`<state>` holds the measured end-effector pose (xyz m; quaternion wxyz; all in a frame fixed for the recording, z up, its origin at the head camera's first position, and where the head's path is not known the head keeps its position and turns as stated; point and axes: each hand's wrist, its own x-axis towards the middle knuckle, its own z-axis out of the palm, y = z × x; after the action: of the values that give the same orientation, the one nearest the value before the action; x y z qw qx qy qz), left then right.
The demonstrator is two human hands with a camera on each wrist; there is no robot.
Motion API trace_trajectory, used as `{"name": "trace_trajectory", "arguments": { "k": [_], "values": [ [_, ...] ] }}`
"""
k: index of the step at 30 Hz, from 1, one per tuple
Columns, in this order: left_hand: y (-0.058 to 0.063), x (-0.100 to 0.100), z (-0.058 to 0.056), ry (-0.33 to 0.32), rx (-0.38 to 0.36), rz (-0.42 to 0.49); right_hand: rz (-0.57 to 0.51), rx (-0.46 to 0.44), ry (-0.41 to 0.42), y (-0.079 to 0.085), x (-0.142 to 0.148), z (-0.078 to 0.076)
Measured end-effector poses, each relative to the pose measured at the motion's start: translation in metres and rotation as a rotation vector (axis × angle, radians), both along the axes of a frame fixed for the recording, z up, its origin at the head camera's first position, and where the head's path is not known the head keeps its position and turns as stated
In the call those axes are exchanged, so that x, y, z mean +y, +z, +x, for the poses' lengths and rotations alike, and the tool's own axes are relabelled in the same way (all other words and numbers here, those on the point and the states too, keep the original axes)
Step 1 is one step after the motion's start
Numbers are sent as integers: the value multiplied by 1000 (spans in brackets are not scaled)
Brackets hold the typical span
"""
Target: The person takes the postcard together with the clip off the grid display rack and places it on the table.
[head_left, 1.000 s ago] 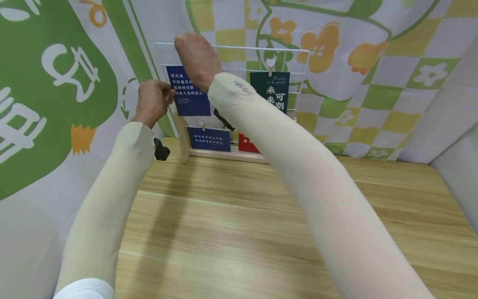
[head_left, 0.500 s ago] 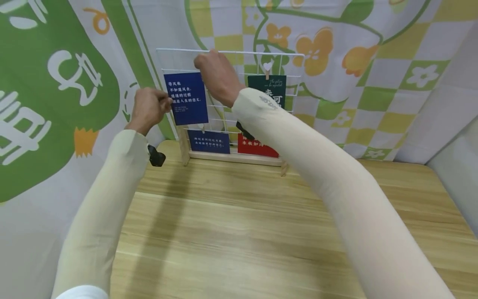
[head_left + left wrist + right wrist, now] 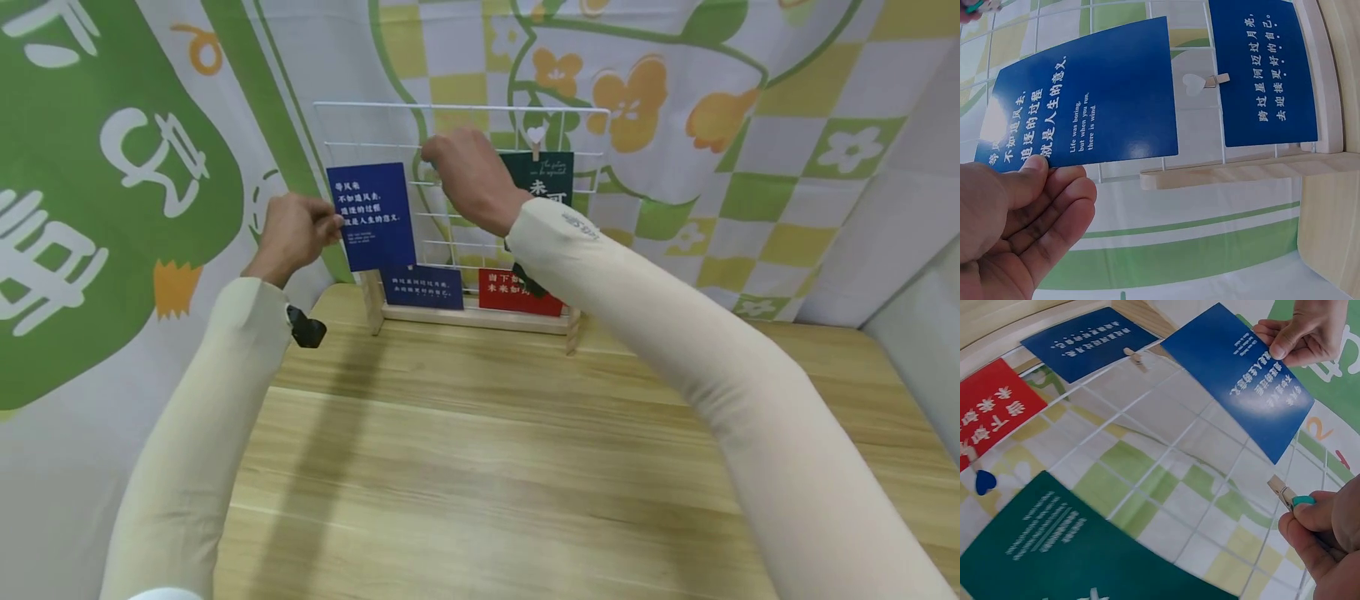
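My left hand (image 3: 292,235) pinches a dark blue postcard (image 3: 375,221) with white writing by its left edge, between thumb and fingers. The card hangs in front of the left part of a white wire grid rack (image 3: 465,107). To the right of the card, my right hand (image 3: 480,179) holds a small wooden clothespin (image 3: 1282,490) with a teal end, plain in the right wrist view. The clothespin is apart from the card. In the head view the right hand's fingertips are mostly hidden behind the hand.
A green card (image 3: 551,171) is clipped at the rack's upper right. Below are another blue card (image 3: 423,287) and a red card (image 3: 517,292). A heart clothespin (image 3: 1216,80) holds the lower blue card. The rack's wooden base stands on a wooden table (image 3: 465,433) before a patterned cloth.
The blue postcard has come down in my left hand, now overlapping the lower blue card. My right hand has moved right and down, away from the card's top.
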<state>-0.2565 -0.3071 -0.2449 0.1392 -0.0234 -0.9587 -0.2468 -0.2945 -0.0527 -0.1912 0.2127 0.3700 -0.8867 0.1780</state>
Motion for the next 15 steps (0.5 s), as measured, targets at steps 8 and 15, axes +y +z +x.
{"name": "trace_trajectory", "arguments": {
  "k": [8,15],
  "values": [
    [-4,-2,6,-30,-96,8,20,-57,-31,-13,28,1],
    [-12,-6,11,-64,-132,-42,2,-99,-50,-26,54,3]
  ]
}}
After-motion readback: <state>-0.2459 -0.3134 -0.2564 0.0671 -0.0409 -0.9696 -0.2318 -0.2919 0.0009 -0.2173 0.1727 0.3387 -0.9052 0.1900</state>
